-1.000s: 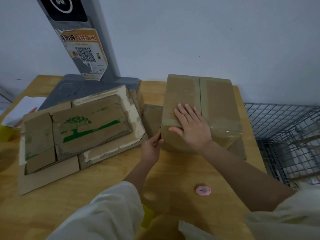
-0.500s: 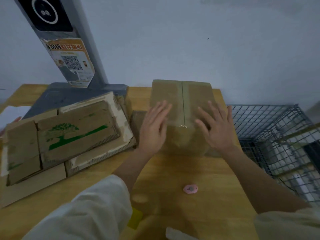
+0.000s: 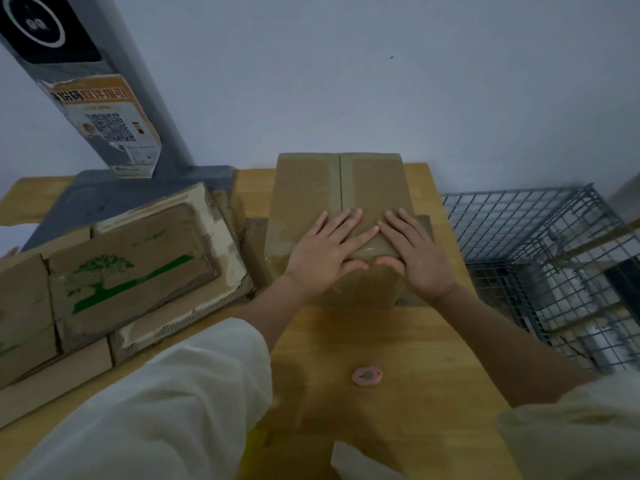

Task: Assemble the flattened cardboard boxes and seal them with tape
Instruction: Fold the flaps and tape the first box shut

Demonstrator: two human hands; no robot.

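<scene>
One assembled box (image 3: 337, 199) stands mid-table (image 3: 398, 341), against the wall. Left hand (image 3: 323, 252) and right hand (image 3: 414, 251) press flat on its top, fingertips touching. One stack of flat boxes (image 3: 121, 271) lies left; pink cutter (image 3: 367, 375) near; wire cage (image 3: 540, 258) right.

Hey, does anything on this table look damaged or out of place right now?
Yes. The flattened cardboard boxes stacked at left are worn: torn facing exposes pale underlayers, and the pieces lie askew. The box under the left hand and right hand looks intact.
</scene>
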